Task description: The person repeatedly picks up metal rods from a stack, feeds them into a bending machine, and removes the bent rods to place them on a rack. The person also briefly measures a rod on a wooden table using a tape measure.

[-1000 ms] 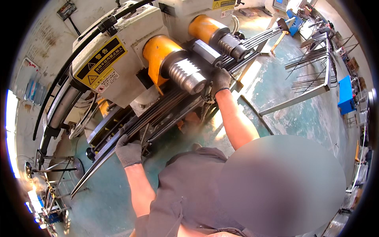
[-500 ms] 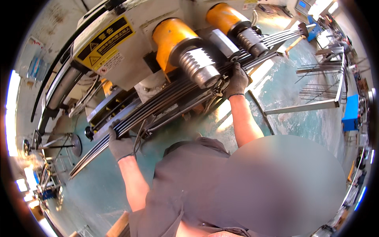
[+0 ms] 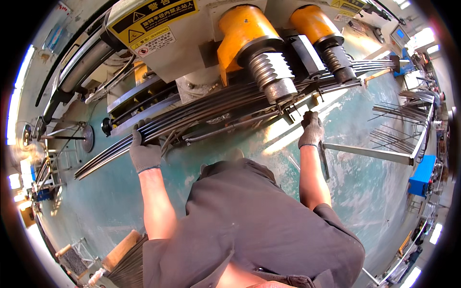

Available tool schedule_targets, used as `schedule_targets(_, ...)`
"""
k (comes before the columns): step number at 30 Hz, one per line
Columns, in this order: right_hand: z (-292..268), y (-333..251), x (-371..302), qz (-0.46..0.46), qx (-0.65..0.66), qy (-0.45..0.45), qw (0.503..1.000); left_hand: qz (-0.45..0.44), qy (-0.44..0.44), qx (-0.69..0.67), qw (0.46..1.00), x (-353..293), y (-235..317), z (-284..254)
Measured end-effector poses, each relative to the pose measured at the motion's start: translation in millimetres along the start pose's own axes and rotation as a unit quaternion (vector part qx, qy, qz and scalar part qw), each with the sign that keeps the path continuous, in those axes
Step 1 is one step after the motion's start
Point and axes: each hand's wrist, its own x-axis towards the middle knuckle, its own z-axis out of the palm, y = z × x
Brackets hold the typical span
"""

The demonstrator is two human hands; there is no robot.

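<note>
A bundle of long dark steel rods (image 3: 192, 111) runs slantwise under the machine's rollers, its near-left ends sticking out over the floor. My left hand (image 3: 146, 152), in a grey glove, grips the bundle near those ends, the thumb on top and the other fingers underneath. My right hand (image 3: 312, 130), gloved too, is off the rods, just in front of a small dark bracket (image 3: 289, 115) on the machine. Its fingers are curled closed, and whatever they hold, if anything, is hidden. Ridged metal rollers (image 3: 270, 73) on orange housings (image 3: 249, 26) stand over the rods.
Beyond my right hand, a metal rack (image 3: 372, 151) carries several thin rods (image 3: 401, 113). A blue box (image 3: 422, 175) stands at the right. Black hoses (image 3: 57, 53) and a thick metal arm (image 3: 79, 65) curve along the left. A wooden roller (image 3: 121, 249) lies at lower left.
My right hand has come away from the rods beside the rollers and drawn back toward me. My left hand stays on the bundle. The whole view has turned and shifted.
</note>
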Motion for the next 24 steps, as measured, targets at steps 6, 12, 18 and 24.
schedule_targets(6,23.6,23.7,-26.0,0.041,-0.017,-0.018,0.999,-0.022,-0.083,0.042,0.995,-15.7,-17.3,2.9)
schedule_targets(12,21.9,86.6,-47.6,0.07,-0.151,-0.2,0.966,-0.153,-0.125,-0.023,0.98,-25.3,-16.3,-7.9)
schedule_targets(18,-18.5,109.7,-138.5,0.174,-0.263,-0.155,0.936,-0.06,-0.141,-0.089,0.984,-3.3,93.3,-87.5)
schedule_targets(24,-113.7,189.1,-173.8,0.266,-0.379,-0.039,0.885,0.084,-0.066,-0.051,0.993,72.8,271.0,-196.8)
